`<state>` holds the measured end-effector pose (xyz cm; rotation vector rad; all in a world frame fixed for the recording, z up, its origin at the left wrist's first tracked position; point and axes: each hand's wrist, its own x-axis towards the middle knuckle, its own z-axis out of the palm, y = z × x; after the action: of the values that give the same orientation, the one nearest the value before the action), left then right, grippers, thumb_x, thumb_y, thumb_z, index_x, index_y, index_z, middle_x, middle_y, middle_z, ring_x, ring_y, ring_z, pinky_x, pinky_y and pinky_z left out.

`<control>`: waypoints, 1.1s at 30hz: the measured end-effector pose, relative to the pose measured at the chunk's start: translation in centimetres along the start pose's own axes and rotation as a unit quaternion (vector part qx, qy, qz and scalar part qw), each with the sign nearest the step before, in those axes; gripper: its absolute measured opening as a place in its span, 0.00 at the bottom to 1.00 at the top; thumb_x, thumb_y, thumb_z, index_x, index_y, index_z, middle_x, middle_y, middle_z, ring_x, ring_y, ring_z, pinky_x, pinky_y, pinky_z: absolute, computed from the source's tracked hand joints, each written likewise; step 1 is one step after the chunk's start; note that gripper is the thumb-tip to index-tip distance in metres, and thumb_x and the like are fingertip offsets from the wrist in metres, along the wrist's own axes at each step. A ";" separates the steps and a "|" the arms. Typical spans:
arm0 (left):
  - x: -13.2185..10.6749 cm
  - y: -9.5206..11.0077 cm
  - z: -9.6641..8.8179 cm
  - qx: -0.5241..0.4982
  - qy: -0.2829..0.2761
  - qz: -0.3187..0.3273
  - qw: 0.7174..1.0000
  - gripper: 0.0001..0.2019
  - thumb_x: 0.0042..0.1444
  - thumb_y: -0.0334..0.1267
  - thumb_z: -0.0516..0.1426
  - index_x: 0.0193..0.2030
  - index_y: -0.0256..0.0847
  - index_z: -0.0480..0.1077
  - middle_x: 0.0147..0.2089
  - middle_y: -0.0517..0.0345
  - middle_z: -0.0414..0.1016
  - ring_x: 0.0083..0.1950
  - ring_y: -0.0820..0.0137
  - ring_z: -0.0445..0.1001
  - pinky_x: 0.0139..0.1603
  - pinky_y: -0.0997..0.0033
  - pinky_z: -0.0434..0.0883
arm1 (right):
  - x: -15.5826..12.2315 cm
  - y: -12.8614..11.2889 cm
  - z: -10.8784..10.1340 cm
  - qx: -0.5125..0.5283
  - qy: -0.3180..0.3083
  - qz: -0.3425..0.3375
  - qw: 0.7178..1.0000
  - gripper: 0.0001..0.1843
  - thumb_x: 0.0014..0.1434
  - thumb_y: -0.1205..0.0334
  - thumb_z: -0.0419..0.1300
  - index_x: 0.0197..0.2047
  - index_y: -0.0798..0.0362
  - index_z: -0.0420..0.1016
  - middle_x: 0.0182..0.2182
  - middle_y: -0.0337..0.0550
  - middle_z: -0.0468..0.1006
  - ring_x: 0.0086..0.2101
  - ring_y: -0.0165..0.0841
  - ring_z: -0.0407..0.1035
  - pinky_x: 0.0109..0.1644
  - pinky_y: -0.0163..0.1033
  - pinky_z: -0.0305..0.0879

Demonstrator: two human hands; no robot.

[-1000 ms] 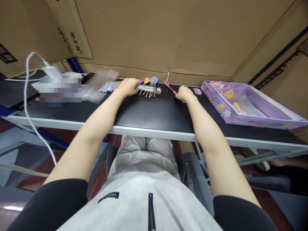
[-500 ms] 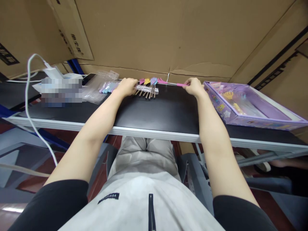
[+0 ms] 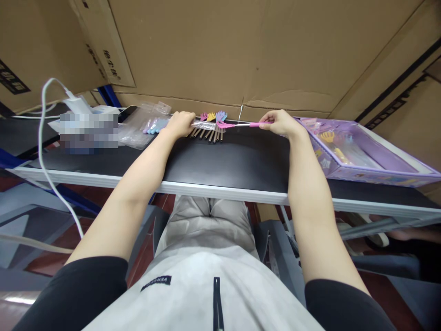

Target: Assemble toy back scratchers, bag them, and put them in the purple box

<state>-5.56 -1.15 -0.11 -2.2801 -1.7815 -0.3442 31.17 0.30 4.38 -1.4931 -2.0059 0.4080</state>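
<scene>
My right hand [image 3: 279, 123] pinches the handle end of a pink back scratcher [image 3: 244, 124] with a silvery shaft. It lies level, its claw-shaped head pointing left. That head is at the right end of a narrow clear plastic sleeve [image 3: 205, 125]; whether it is inside the opening, I cannot tell. My left hand [image 3: 182, 124] is closed on the sleeve's other end, its fingertips partly hidden. Beneath and behind the sleeve, several back scratchers with dark-tipped handles [image 3: 210, 136] and pink, yellow, purple and blue heads [image 3: 211, 116] lie side by side on the black table [image 3: 223, 161].
Clear plastic bags [image 3: 138, 126] and pastel-coloured pieces [image 3: 156, 126] lie left of my left hand. Farther left are a blurred-out item and a white cable [image 3: 40, 124]. On the right stands a purple open box [image 3: 375, 172] holding a yellow scratcher [image 3: 327, 137]. Cardboard [image 3: 206, 55] walls the back.
My right hand has tilted and brought the pink back scratcher slightly left and nearer to me, its head now meeting the sleeve's end. My left hand has barely moved.
</scene>
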 end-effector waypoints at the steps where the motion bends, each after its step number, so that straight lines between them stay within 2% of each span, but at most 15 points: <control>1: 0.0 0.0 0.0 -0.001 0.001 -0.001 1.000 0.16 0.64 0.34 0.52 0.54 0.38 0.76 0.58 0.36 0.82 0.63 0.45 0.78 0.62 0.52 0.71 | 0.0 0.0 0.0 -0.001 -0.002 -0.002 1.000 0.18 0.49 0.52 0.82 0.31 0.51 0.80 0.28 0.45 0.81 0.34 0.39 0.75 0.46 0.50 0.77; 9: 0.4 -0.3 0.5 -0.020 0.026 0.005 0.999 0.18 0.60 0.35 0.55 0.54 0.38 0.77 0.52 0.37 0.82 0.59 0.46 0.78 0.61 0.52 0.72 | -0.5 -0.9 0.1 -0.025 -0.003 0.000 1.000 0.18 0.50 0.50 0.81 0.33 0.52 0.82 0.27 0.44 0.80 0.33 0.38 0.74 0.45 0.49 0.77; 15: 0.2 0.0 0.2 -0.024 0.015 0.002 1.000 0.16 0.62 0.36 0.53 0.54 0.38 0.75 0.56 0.37 0.81 0.61 0.48 0.77 0.62 0.54 0.71 | -0.3 -0.9 0.5 -0.019 -0.012 -0.018 1.000 0.17 0.50 0.51 0.81 0.36 0.51 0.84 0.29 0.46 0.81 0.38 0.42 0.76 0.47 0.51 0.78; 20: -0.1 0.3 -0.2 -0.024 0.002 -0.004 1.000 0.19 0.63 0.34 0.53 0.58 0.33 0.74 0.59 0.33 0.79 0.64 0.45 0.76 0.65 0.50 0.70 | -0.3 -0.8 0.4 -0.013 -0.014 -0.012 1.000 0.16 0.49 0.51 0.81 0.34 0.51 0.85 0.30 0.47 0.82 0.36 0.41 0.76 0.46 0.51 0.78; 26: -0.2 0.3 -0.2 -0.041 0.013 -0.008 0.999 0.19 0.62 0.35 0.54 0.58 0.35 0.72 0.58 0.35 0.78 0.64 0.45 0.75 0.66 0.48 0.70 | -0.3 -0.6 -0.2 -0.014 -0.017 -0.011 1.000 0.20 0.48 0.47 0.81 0.35 0.52 0.86 0.29 0.48 0.82 0.36 0.43 0.77 0.46 0.52 0.78; 33: -0.1 -0.2 0.3 -0.060 0.030 -0.003 0.998 0.22 0.59 0.36 0.57 0.60 0.38 0.71 0.57 0.36 0.77 0.65 0.43 0.73 0.66 0.45 0.69 | -0.8 -1.5 -0.4 -0.026 -0.001 0.003 1.000 0.17 0.48 0.52 0.82 0.31 0.52 0.83 0.29 0.48 0.82 0.36 0.41 0.76 0.48 0.50 0.76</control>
<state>-5.71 -1.08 -0.38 -2.3173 -1.7840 -0.5289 30.48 -0.95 5.32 -1.5298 -2.0276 0.3620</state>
